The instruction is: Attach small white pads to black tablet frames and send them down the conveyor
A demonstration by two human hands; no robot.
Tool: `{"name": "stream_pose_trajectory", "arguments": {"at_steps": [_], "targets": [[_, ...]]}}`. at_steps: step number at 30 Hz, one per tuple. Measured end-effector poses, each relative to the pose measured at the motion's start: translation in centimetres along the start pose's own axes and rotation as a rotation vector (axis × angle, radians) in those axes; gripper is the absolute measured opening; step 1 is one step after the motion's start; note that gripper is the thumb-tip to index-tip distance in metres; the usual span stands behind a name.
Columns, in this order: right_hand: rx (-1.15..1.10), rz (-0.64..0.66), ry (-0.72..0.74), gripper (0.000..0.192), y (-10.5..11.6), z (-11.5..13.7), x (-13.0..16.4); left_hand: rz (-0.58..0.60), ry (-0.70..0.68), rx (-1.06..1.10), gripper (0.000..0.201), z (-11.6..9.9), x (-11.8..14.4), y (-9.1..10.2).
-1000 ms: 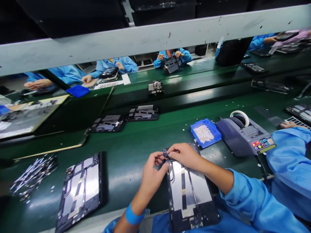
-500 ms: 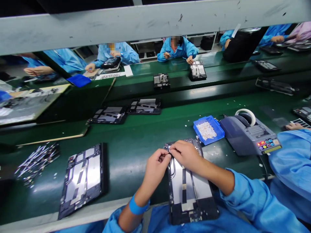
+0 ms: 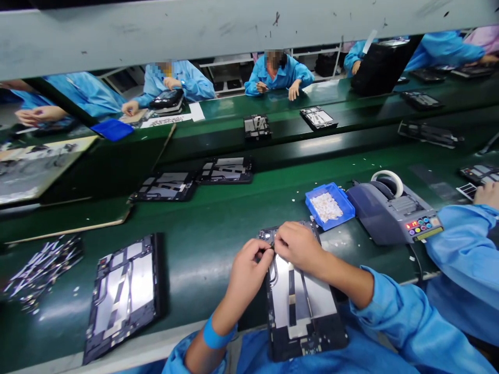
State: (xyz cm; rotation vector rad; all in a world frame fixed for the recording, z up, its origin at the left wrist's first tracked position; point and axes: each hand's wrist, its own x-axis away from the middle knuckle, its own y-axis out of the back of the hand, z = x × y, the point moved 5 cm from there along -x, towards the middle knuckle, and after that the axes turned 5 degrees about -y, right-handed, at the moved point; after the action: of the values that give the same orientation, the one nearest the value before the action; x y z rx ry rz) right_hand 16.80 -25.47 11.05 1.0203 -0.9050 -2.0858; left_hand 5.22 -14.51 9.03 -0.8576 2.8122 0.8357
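Left hand (image 3: 249,269) and right hand (image 3: 298,245) are pinching near-closed, contents unclear, around the tablet's (image 3: 303,301) 11 o'clock; it's seeming stiff, fragile, best edge-held.

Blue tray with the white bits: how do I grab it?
I'd pinch the blue tray by its left wall, coming from the left: its raised walls look grippable, and the tape dispenser sits close on its right. Keep it level: the white bits might spill.

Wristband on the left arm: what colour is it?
The wristband is blue, seen in the head view.
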Motion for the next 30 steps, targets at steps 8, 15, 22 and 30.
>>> {"name": "stream_pose_trajectory", "arguments": {"at_steps": [8,15,22,30], "targets": [[0.558,-0.029,-0.542,0.018,9.4,-11.7,1.6,-0.101,0.244,0.435,0.018,3.3,-0.8,-0.9],[0.077,0.091,0.055,0.020,1.5,-0.2,1.7,-0.129,0.223,0.386,0.017,2.7,-0.6,-0.8],[0.107,0.102,0.076,0.018,-1.2,1.4,1.0,-0.181,0.080,0.069,0.006,1.1,0.5,-0.2],[0.096,0.109,0.011,0.016,-1.9,1.9,0.2,-0.160,-0.031,-0.022,0.009,0.2,1.0,0.0]]}}
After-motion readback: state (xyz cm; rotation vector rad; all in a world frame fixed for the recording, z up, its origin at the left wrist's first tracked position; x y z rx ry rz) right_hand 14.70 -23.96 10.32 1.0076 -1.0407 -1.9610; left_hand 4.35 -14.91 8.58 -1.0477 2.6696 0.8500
